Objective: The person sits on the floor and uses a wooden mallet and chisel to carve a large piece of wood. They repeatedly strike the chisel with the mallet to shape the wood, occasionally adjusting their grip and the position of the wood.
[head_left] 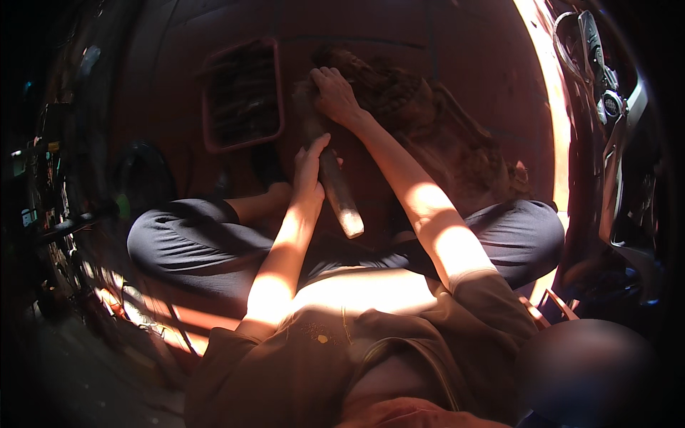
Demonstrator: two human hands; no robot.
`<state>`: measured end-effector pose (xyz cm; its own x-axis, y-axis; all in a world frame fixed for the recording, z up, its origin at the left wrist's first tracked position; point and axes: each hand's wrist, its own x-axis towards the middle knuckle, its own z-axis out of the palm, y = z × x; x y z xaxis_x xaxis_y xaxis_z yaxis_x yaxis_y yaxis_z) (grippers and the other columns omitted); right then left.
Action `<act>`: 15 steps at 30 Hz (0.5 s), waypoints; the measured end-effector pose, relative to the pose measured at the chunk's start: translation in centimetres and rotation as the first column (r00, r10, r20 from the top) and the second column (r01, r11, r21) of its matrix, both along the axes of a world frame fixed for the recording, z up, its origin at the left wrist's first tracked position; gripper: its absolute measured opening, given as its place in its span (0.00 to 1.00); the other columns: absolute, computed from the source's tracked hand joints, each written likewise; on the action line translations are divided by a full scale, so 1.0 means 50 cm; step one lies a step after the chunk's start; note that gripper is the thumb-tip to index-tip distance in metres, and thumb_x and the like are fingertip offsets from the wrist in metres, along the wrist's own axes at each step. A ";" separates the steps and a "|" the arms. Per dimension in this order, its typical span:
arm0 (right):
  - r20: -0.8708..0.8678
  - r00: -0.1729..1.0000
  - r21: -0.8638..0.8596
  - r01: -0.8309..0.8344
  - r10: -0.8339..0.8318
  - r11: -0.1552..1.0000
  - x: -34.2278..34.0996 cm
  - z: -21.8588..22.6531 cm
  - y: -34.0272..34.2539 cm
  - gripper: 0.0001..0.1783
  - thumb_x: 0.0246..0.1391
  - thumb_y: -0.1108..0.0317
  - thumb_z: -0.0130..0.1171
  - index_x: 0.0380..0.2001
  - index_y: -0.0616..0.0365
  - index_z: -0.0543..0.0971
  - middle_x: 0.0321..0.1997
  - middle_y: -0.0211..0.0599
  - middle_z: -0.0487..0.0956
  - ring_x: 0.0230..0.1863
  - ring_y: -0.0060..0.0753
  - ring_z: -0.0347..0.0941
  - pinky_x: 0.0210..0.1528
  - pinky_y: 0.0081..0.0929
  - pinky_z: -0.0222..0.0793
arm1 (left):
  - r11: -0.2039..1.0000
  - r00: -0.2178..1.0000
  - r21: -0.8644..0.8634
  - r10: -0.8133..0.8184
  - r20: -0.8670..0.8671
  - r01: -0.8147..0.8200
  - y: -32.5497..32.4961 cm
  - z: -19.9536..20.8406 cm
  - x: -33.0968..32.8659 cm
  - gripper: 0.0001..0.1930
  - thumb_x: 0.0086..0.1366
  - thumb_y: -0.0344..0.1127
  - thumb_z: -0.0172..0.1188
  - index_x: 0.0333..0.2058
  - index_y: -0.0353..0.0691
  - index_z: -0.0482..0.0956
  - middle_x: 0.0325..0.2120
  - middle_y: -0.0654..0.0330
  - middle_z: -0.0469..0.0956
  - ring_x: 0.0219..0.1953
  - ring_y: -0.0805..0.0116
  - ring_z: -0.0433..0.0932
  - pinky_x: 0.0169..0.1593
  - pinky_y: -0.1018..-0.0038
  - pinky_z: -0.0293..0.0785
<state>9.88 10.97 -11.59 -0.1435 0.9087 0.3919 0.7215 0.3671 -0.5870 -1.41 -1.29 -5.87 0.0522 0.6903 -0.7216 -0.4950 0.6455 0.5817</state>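
A long, thick wooden stick (338, 189) slants away from my lap, its pale cut end nearest to me. My left hand (308, 170) is wrapped round its middle, with the thumb lying along the top. Farther out, my right hand (337, 96) has its fingers curled at the stick's dim far end. Whatever sits under those fingers is hidden in shadow. Just right of that hand lies a brown, tangled heap (399, 100), too dark to name. A pink-rimmed rectangular basket (280, 93) with dark, long pieces in it stands left of the stick.
I sit cross-legged on a reddish tiled floor (471, 43), my dark-trousered knees out to both sides. A bright sunlit strip (560, 143) runs along the right. Cluttered objects (606, 107) line the right edge. At the left is a dark round thing (143, 171).
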 end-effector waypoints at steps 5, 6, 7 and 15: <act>0.018 1.000 0.108 0.019 -0.021 0.994 -0.021 -0.029 -0.008 0.15 0.42 0.77 0.57 0.38 0.57 0.73 0.39 0.43 0.73 0.43 0.49 0.68 0.49 0.40 0.66 | 0.997 0.996 0.076 -0.010 -0.094 0.017 0.010 0.013 -0.011 0.19 0.57 0.38 0.69 0.40 0.38 0.70 0.25 0.58 0.73 0.21 0.66 0.76 0.27 0.73 0.77; 0.031 0.999 0.119 0.020 -0.024 0.993 -0.022 -0.024 -0.011 0.16 0.42 0.78 0.56 0.39 0.58 0.73 0.41 0.43 0.72 0.44 0.49 0.68 0.50 0.41 0.66 | 0.996 0.995 0.082 -0.006 -0.101 0.015 0.011 0.013 -0.014 0.18 0.57 0.38 0.69 0.40 0.38 0.70 0.25 0.58 0.73 0.21 0.67 0.76 0.27 0.73 0.77; 0.012 0.999 0.133 0.036 -0.038 0.990 -0.024 -0.023 -0.009 0.16 0.42 0.78 0.56 0.39 0.57 0.73 0.41 0.42 0.72 0.44 0.48 0.68 0.50 0.40 0.67 | 0.996 0.994 0.089 -0.003 -0.108 0.013 0.011 0.010 -0.016 0.18 0.57 0.38 0.69 0.40 0.39 0.70 0.25 0.58 0.73 0.20 0.67 0.76 0.27 0.73 0.77; -0.095 0.988 0.136 0.132 -0.120 0.982 -0.003 -0.019 0.013 0.17 0.44 0.79 0.57 0.40 0.51 0.74 0.41 0.33 0.74 0.46 0.43 0.71 0.45 0.38 0.72 | 0.996 0.994 0.072 -0.044 -0.098 0.051 0.013 0.016 -0.003 0.17 0.58 0.38 0.68 0.38 0.39 0.70 0.23 0.59 0.73 0.20 0.68 0.75 0.26 0.75 0.76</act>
<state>9.75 11.61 -12.53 0.0089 0.8517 0.5240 0.7162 0.3603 -0.5977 -1.56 -0.65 -5.08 0.0187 0.7404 -0.6719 -0.4041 0.6202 0.6723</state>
